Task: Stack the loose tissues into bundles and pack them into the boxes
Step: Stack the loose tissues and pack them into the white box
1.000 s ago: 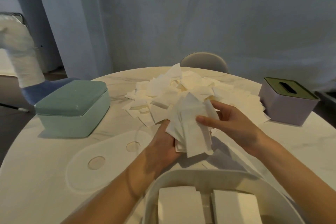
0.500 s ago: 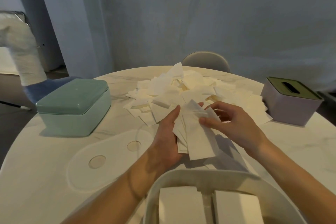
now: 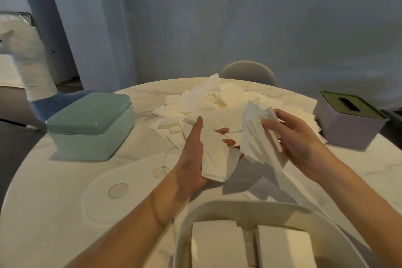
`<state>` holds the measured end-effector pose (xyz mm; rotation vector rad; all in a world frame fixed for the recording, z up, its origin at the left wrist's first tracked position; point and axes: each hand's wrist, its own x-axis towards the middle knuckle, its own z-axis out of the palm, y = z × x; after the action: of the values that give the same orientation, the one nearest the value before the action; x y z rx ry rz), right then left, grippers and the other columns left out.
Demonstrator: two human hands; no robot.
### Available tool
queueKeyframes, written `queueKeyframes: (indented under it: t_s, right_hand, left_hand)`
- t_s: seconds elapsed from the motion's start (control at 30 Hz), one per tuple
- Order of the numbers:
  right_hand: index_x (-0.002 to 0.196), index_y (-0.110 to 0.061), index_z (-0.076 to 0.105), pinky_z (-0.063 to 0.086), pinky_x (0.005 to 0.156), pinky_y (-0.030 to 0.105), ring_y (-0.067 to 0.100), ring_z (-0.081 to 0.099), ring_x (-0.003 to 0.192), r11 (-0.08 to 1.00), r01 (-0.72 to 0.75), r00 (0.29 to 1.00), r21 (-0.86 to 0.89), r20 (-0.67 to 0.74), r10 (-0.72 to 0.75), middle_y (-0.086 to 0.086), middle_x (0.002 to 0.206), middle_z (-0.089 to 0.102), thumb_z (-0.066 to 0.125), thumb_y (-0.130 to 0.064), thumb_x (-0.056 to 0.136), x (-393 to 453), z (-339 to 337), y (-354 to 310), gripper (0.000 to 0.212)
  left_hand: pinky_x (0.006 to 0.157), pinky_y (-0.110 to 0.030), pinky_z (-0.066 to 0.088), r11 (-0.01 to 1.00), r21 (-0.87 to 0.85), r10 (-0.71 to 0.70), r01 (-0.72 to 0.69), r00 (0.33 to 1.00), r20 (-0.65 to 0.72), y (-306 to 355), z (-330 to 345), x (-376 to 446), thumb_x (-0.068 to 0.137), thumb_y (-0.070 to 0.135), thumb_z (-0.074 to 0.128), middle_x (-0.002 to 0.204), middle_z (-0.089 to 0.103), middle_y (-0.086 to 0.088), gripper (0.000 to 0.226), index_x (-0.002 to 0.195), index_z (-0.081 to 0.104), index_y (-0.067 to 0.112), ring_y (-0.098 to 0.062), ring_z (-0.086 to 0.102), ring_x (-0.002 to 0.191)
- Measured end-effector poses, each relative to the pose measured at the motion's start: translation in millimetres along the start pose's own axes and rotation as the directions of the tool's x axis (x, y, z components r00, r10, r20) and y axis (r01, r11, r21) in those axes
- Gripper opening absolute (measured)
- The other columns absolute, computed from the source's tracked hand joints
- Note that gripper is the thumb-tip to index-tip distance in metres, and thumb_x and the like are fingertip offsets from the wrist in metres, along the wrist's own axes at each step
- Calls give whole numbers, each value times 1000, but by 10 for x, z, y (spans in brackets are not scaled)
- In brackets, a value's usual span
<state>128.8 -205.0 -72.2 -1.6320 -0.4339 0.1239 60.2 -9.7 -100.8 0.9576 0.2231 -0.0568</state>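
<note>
A heap of loose white tissues covers the far middle of the round table. My left hand lies palm up with straight fingers, and a few flat tissues rest on it. To its right, my right hand grips a fanned bundle of tissues, lifted and tilted off the left hand's stack. A white open box at the near edge holds two neat tissue stacks.
A teal lidded box stands at the left of the marble table. A lilac tissue box with an olive slotted lid stands at the right. A flat white oval lid lies near my left forearm. A chair back shows behind the table.
My right hand pulled most of the tissues off the left hand and moved them right and up. The left hand opened flat and keeps only a few.
</note>
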Motion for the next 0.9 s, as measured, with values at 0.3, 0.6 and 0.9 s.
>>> queueKeyframes:
  t_s: [0.3, 0.6, 0.9]
  right_hand:
    - [114, -43, 72, 43, 73, 13, 3, 63, 79, 782, 372, 926, -500, 258, -275, -37, 82, 64, 73, -45, 87, -157, 202, -84, 27]
    - [93, -42, 78, 45, 83, 15, 5, 62, 99, 759, 401, 916, -513, 221, -335, -22, 100, 69, 80, -46, 81, -185, 267, -50, 13]
    - [92, -30, 75, 42, 88, 6, -1, 65, 101, 824, 382, 923, -420, 221, -315, -21, 98, 72, 75, -36, 86, -136, 152, -205, 8]
  left_hand:
    - [64, -33, 64, 966, 251, -108, 66, 981, 159, -37, 103, -74, 96, 77, 19, 97, 79, -6, 65, 116, 63, 34, -23, 77, 77]
    - [66, -28, 62, 915, 392, -179, 93, 966, 189, -18, 147, -108, 93, 81, 16, 92, 79, 0, 67, 105, 67, 39, -18, 77, 76]
    - [87, -46, 59, 947, 254, -260, 196, 932, 251, -10, -6, -49, 92, 81, 36, 108, 71, -15, 79, 136, 62, 20, -34, 71, 96]
